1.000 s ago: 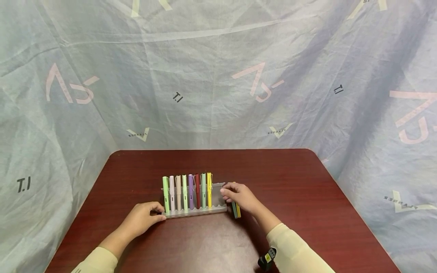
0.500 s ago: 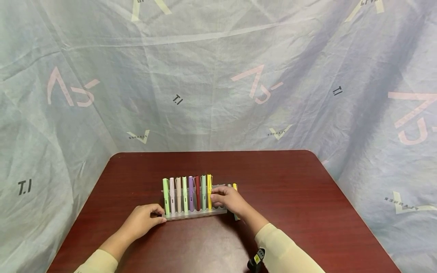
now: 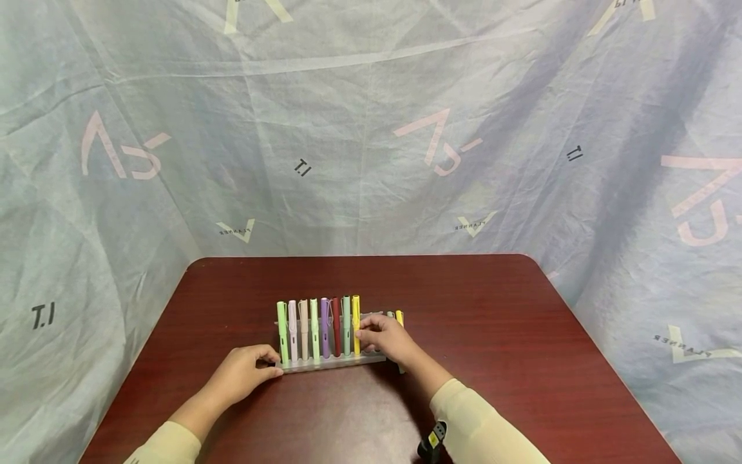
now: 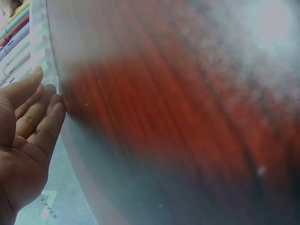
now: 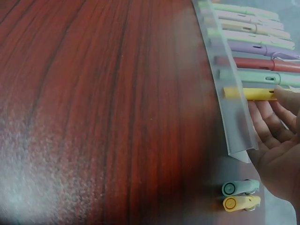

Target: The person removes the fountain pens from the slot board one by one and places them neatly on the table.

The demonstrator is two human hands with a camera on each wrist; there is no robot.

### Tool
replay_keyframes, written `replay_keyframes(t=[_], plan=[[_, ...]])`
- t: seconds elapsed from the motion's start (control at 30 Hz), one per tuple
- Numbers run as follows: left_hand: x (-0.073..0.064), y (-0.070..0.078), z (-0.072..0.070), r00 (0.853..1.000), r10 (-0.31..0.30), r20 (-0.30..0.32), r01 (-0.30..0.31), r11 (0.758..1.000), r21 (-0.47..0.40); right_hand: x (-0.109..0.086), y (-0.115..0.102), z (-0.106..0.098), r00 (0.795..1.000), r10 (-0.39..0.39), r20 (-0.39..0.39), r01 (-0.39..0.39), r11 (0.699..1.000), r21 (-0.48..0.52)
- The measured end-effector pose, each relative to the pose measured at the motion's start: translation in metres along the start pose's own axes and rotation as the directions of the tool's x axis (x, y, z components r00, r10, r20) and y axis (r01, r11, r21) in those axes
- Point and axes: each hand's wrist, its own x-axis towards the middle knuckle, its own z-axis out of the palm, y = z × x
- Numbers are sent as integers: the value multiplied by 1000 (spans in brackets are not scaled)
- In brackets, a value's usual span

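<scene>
A clear plastic pen rack [image 3: 333, 365] stands on the table with several capped pens leaning side by side in its notches. At its left end, my left hand [image 3: 240, 370] holds the corner between thumb and fingers; the left wrist view has this hand [image 4: 30, 140] at the rack's end. My right hand [image 3: 391, 338] pinches the yellow pen [image 3: 356, 316], rightmost of the row. Up close, the thumb lies on that yellow pen [image 5: 260, 94] and the fingers of the right hand [image 5: 281, 154] are under it. Left of it are a green pen [image 3: 346, 316] and a dark red pen [image 3: 335, 328].
Just past the rack's right end lie two more pens, a green pen [image 5: 236, 188] and a yellow pen [image 5: 239, 203]. The reddish-brown table [image 3: 522, 361] reaches back to a pale printed cloth [image 3: 359, 161], which hangs behind and at both sides.
My right hand has shifted left from the rack's right end onto the yellow pen, then stays nearly still. My left hand keeps its place at the rack's left end.
</scene>
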Motion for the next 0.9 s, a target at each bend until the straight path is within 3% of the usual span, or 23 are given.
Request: replay_keyframes(t=[0.27,0.47,0.7,0.9], plan=[[0,1,0,1000,1,-3,-1,1000,10,-3,-3,-1,999,-21,-43,21,1000,3],[0,1,0,1000,2,-7,-2,1000,17,-4,-8,-3,997,-36,-67,42,995,88],[1,1,1,1000,-5,-2,6,1000,12,-8,-13,-15,996,-57,-63,66,987,148],[1,0,1,1000,-8,-1,8,1000,10,-12,-14,-29,996,-41,-85,53,988,143]])
